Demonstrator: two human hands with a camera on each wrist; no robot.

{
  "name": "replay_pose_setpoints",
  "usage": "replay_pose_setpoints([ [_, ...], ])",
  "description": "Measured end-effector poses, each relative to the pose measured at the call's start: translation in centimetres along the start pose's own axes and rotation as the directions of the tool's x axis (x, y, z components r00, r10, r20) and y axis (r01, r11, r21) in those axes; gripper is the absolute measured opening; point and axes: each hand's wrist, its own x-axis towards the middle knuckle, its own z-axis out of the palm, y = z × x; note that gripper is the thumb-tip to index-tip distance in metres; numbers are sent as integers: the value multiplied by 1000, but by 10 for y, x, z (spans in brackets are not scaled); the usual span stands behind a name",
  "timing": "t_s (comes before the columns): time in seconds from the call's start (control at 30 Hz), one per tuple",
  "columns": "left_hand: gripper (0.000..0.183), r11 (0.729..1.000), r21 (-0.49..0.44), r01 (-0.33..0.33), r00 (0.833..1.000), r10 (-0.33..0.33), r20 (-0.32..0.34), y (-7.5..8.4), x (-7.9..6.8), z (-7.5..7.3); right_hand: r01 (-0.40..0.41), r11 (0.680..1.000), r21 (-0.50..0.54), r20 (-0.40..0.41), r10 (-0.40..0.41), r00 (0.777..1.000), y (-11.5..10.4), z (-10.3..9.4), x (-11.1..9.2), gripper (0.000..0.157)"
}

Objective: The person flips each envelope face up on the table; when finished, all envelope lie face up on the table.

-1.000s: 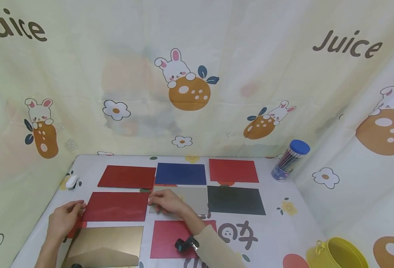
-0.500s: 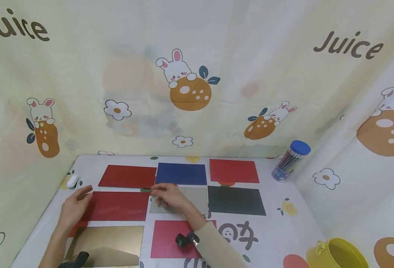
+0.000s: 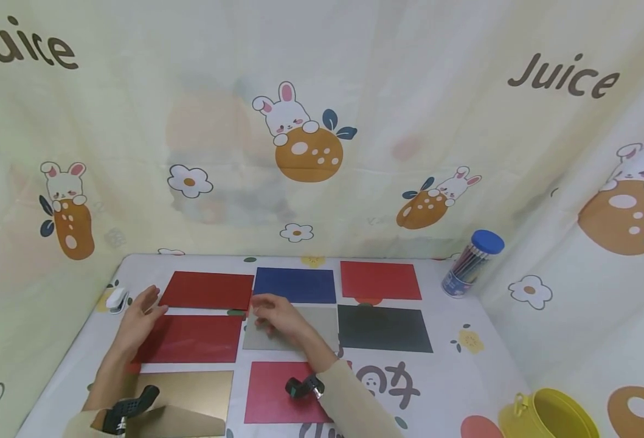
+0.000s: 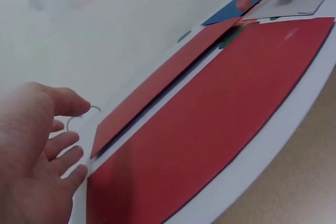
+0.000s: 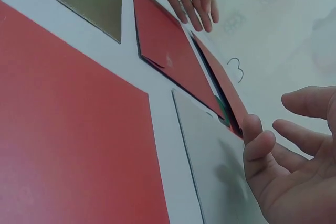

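My left hand [image 3: 138, 319] is over the left side of the flat rectangular pieces, fingers loosely extended, holding nothing. Beside it lie a dark red back-left piece [image 3: 209, 291] and a red middle-left piece [image 3: 190, 339]. In the left wrist view, its fingers [image 4: 68, 148] are apart from the near ends of both red pieces. My right hand [image 3: 280, 317] hovers above a pale grey piece [image 3: 318, 325], close to the right end of the back-left piece. Its fingers [image 5: 304, 135] are relaxed, with nothing between them in the right wrist view.
A blue piece [image 3: 294, 286], a bright red piece [image 3: 380, 280] and a dark green-black piece [image 3: 384, 328] lie at the back and right. Nearer are a gold piece [image 3: 201, 389] and a pinkish-red one [image 3: 269, 395]. A small white object [image 3: 117, 299], a pencil tub [image 3: 466, 271] and a yellow bucket [image 3: 551, 417] flank them.
My left hand has moved forward and right, from the middle-left red piece's edge toward the back-left one. My right hand has shifted slightly forward. The flat pieces look unmoved.
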Motion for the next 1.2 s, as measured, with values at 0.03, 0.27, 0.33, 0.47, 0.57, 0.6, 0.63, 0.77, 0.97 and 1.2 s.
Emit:
replay_pose_setpoints([
  [0.03,76,1000,-2,1,1000,-1,9,0,2,0,2,1000,-5,3,-2,1000,0,0,0,44],
  [0.27,73,1000,6,23,1000,-23,17,0,10,3,6,1000,13,25,-6,1000,1,3,5,47],
  [0.33,72,1000,13,27,1000,-28,10,0,10,4,-1,1000,27,27,1,1000,0,4,6,48],
  [0.47,69,999,16,41,999,-41,-4,1,12,4,-3,998,57,26,1,1000,-1,6,8,48],
  [0.57,66,998,15,60,998,-60,-10,4,13,2,0,998,62,22,-1,1000,-1,7,9,47],
  [0.6,65,998,15,68,998,-67,-11,5,13,2,1,998,60,21,-2,1000,-1,7,10,47],
  [0.63,64,997,18,75,997,-75,-18,7,12,1,4,998,55,20,-6,1000,-1,7,10,46],
  [0.77,60,996,45,83,995,-81,-53,9,11,0,14,999,32,23,-15,1000,-1,7,10,47],
  [0.97,56,993,98,59,994,-50,-95,10,10,1,30,1000,-7,15,-30,999,-4,7,9,48],
  [1.2,48,995,88,50,975,-29,-222,10,12,5,33,998,-52,2,-33,999,-9,8,6,49],
])
